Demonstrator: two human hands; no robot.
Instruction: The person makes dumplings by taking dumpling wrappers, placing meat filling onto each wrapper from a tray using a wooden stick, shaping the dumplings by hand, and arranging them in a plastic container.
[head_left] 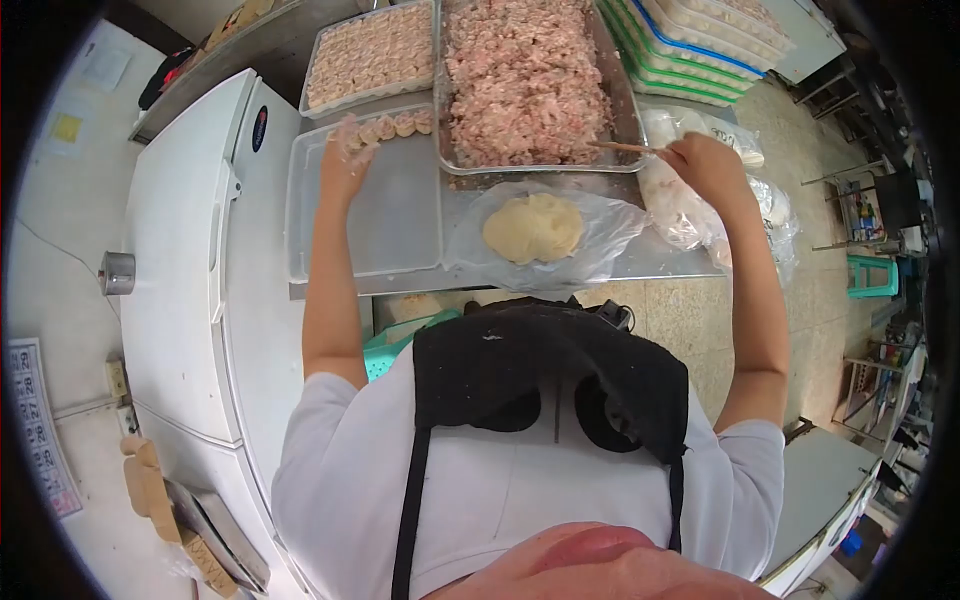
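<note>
My left hand (pixel 350 158), its fingertips smeared with pale filling, is closed around a small open-topped dumpling (pixel 347 130), partly hidden by the fingers. It is at the left end of a short row of dumplings (pixel 400 124) along the far edge of a shallow plastic tray (pixel 375 235). In my right hand (pixel 705 168) is a thin wooden spatula (pixel 625 147), its tip at the near right corner of the minced meat filling (pixel 525 85). That filling is heaped in a large metal pan (pixel 540 168). A stack of round pale wrappers (pixel 532 228) lies on a plastic bag before me.
Beyond the working tray is another tray (pixel 370 60) filled with dumplings. Stacked trays with green and blue rims (pixel 690 55) stand at the far right. Plastic bags (pixel 680 205) lie by the right forearm. A white refrigerator (pixel 190 230) borders the left side.
</note>
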